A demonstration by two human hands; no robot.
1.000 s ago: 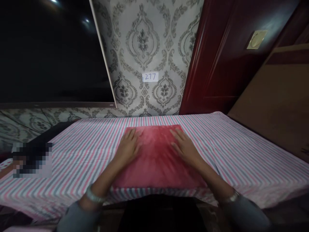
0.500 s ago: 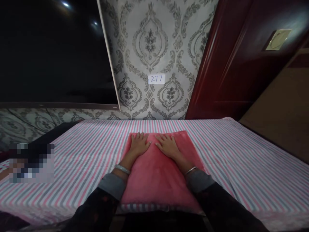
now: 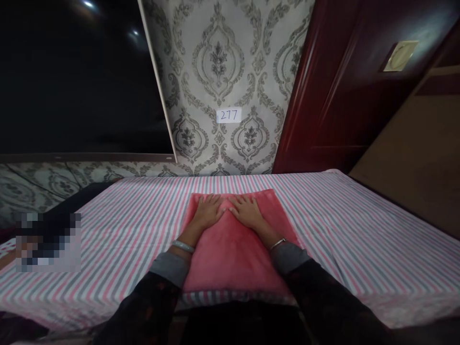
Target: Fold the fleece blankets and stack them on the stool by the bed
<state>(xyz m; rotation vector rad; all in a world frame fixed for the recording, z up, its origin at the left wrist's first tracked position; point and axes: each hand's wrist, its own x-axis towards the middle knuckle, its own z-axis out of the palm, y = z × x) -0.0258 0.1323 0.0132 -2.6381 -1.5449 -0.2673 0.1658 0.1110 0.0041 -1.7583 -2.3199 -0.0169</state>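
Observation:
A pink plush cloth [image 3: 230, 258] lies spread on the striped tablecloth, straight in front of me. Flat on its far left part rests my left hand [image 3: 209, 212], fingers stretched forward and apart. My right hand [image 3: 247, 212] presses flat beside it, also with spread fingers, the two thumbs pointing at each other with a small gap between. Neither hand grips anything. The far right corner of the cloth lies outside my hands, and its near edge reaches the table's front edge. My forearms cover parts of both its sides.
The pink, grey and white striped tablecloth [image 3: 136, 235] covers the table. A large dark screen [image 3: 79, 81] hangs at the left, and a dark red panel [image 3: 334, 96] stands at the right. A card reading 277 [image 3: 229, 115] is on the wall. Someone's pixelated figure [image 3: 46, 242] appears at left.
The view has shifted slightly. My left hand has slid a little to the right, closer to the right hand on the cloth. Both hands stay flat.

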